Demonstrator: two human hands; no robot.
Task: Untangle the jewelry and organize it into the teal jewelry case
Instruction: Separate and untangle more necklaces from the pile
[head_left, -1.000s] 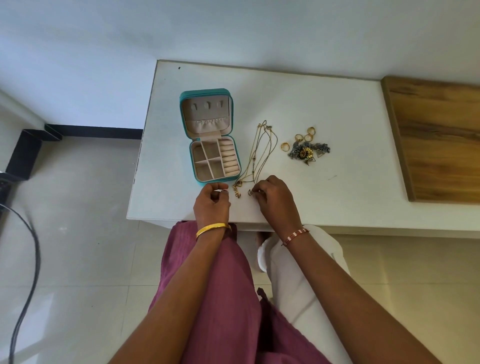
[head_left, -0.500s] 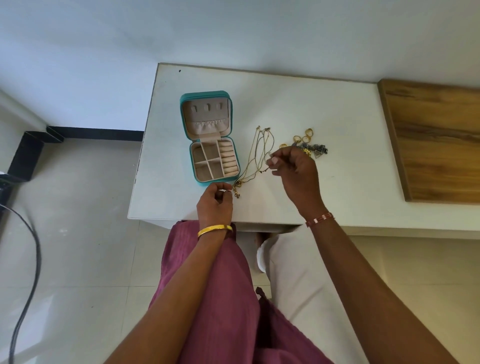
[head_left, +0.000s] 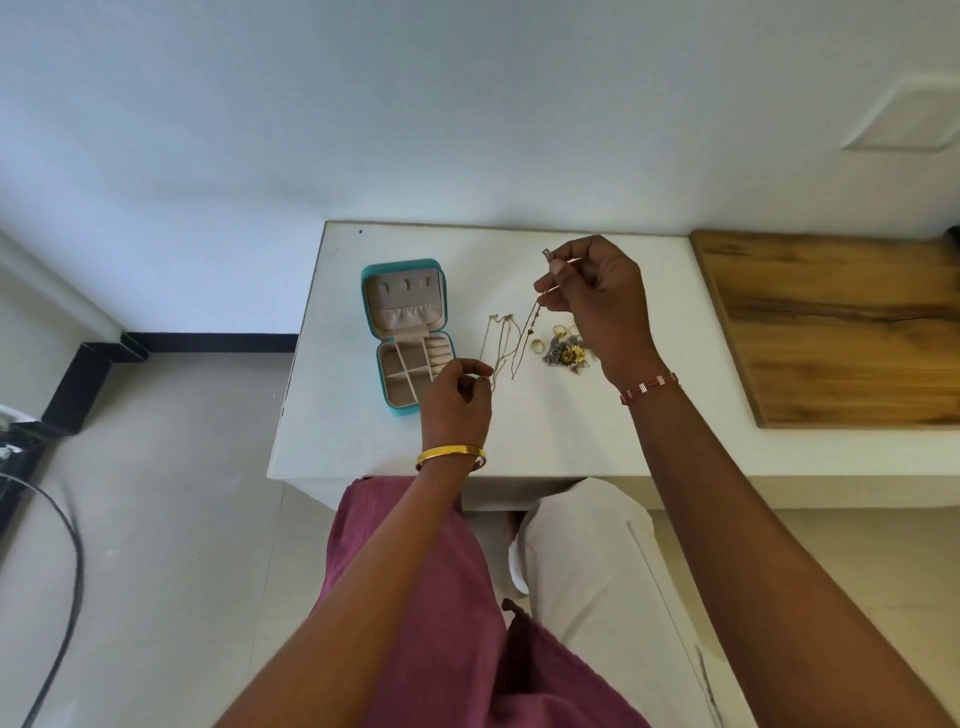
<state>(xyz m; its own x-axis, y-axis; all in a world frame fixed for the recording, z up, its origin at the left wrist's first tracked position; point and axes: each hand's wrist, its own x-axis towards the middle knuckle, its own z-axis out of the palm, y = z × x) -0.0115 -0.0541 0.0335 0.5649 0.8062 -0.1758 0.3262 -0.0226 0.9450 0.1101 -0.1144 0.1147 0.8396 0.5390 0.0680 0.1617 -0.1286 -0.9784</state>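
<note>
The teal jewelry case (head_left: 370, 291) lies open on the white table (head_left: 545, 441), its beige compartments showing. Just right of it hang thin gold chains (head_left: 503, 347), tangled together. My right hand (head_left: 597, 301) is raised above the table and pinches one chain near its small pendant, pulling it up. Lower down, my left hand (head_left: 457, 400) pinches the near end of the chains, right beside the case. Gold rings (head_left: 540, 344) and a dark cluster with a yellow flower piece (head_left: 569, 356) lie under my right wrist.
A wooden board (head_left: 841, 327) covers the table's right part. The wall stands right behind the table. A black cable (head_left: 62, 545) loops over the tiled floor at left. My knees sit under the table's near edge.
My right hand has risen from the table's near edge up and back, lifting one chain with it. My left hand has moved slightly up toward the case, still holding the chains' near end.
</note>
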